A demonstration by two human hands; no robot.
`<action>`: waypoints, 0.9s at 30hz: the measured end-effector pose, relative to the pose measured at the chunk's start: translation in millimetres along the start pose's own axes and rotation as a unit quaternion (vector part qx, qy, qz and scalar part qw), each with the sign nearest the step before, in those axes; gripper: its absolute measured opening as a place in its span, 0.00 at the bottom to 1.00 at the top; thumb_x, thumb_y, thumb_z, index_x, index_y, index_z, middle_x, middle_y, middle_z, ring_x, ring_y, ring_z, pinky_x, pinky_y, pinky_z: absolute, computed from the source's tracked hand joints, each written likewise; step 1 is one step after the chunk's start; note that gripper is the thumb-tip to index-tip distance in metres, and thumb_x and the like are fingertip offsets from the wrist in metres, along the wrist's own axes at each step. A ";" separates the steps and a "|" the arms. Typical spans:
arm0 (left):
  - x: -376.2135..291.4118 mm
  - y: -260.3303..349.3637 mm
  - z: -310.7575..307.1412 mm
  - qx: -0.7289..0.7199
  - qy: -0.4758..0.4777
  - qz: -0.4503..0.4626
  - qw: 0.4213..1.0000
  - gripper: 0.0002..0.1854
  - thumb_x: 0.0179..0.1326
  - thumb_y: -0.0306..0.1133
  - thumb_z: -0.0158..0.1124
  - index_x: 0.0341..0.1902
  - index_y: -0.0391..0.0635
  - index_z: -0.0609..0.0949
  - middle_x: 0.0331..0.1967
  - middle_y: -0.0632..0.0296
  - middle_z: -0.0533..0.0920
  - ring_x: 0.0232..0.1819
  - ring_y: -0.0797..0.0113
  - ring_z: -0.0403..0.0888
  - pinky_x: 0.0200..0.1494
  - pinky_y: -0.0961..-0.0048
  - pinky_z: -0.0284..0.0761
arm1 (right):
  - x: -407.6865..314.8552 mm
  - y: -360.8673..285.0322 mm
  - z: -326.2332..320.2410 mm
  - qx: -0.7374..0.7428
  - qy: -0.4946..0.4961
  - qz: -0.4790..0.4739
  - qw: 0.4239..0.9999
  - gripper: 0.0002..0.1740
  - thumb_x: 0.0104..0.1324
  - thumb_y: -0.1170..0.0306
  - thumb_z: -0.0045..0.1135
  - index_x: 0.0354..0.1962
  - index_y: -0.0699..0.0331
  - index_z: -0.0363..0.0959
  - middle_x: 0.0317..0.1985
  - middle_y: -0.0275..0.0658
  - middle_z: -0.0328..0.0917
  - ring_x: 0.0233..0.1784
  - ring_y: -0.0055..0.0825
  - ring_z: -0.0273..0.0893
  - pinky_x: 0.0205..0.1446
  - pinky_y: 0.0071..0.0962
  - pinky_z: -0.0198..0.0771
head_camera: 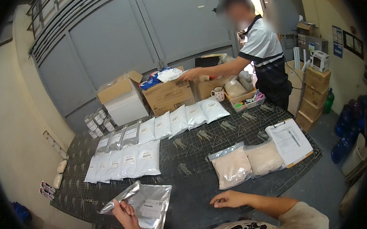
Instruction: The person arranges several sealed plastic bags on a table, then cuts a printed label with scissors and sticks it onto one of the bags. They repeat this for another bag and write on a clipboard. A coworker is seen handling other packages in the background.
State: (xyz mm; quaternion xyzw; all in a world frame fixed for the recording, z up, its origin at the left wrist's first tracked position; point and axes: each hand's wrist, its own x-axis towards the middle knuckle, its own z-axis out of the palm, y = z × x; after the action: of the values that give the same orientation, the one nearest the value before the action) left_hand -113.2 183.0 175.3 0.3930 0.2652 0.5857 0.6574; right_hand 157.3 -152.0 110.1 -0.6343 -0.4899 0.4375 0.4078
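My left hand (124, 212) grips the edge of a silver foil pouch (120, 198) at the table's near edge. Beside and partly behind that raised foil lies a silver surface with a white label (152, 207); I cannot tell whether it is the same pouch or a second one. My right hand (225, 199) rests on the black table mat (188, 205), fingers loosely bent and holding nothing. Just beyond it lie two clear plastic bags of pale beige powder, one nearer (232, 166) and one farther right (265, 157).
White labelled pouches (147, 157) stand in rows, with several silver pouches (130, 135) behind. Cans (99, 121), a white carton (126, 105) and a brown box (169, 96) line the far edge. A clipboard (289, 141) lies right. Across the table, a person (263, 53) reaches over the box, hand at a white packet (170, 75).
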 end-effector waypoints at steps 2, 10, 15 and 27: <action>-35.2 28.4 38.6 -0.007 -0.035 0.024 0.999 0.24 0.76 0.45 0.50 0.21 0.48 0.67 0.09 0.68 0.64 0.05 0.79 0.54 0.06 0.78 0.47 | -10.0 -2.6 6.6 0.045 0.030 -0.003 0.999 0.22 0.72 0.58 0.57 0.58 0.60 0.75 0.45 0.36 0.83 0.46 0.22 0.79 0.54 0.25 0.72; -73.0 53.9 152.1 -0.247 -0.090 -0.040 0.964 0.28 0.77 0.47 0.43 0.16 0.51 0.68 0.04 0.73 0.61 0.01 0.78 0.54 0.02 0.80 0.53 | -59.2 -0.5 -3.0 0.119 0.106 0.046 0.986 0.20 0.72 0.62 0.58 0.57 0.62 0.76 0.46 0.36 0.83 0.46 0.21 0.79 0.54 0.25 0.73; -105.5 -35.1 91.2 -0.118 -0.279 0.020 0.953 0.20 0.74 0.45 0.49 0.39 0.36 0.74 0.12 0.64 0.71 0.06 0.72 0.63 0.08 0.75 0.62 | -94.9 37.3 -11.4 0.165 0.197 0.035 0.966 0.20 0.71 0.64 0.59 0.56 0.65 0.76 0.44 0.38 0.83 0.45 0.22 0.80 0.53 0.24 0.74; -221.4 -177.2 -110.2 0.279 -0.130 -0.344 0.887 0.21 0.71 0.53 0.52 0.29 0.51 0.77 0.18 0.64 0.77 0.16 0.69 0.71 0.19 0.74 0.66 | -121.6 80.1 6.6 0.108 0.182 0.163 0.964 0.23 0.68 0.55 0.62 0.49 0.67 0.80 0.37 0.38 0.84 0.35 0.22 0.81 0.42 0.25 0.76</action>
State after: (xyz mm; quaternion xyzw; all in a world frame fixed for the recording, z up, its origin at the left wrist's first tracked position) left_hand -141.2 -11.9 -56.7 0.5173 0.4482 0.1682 0.7094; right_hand 155.5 -285.3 51.3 -0.7266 -0.2478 0.4255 0.4792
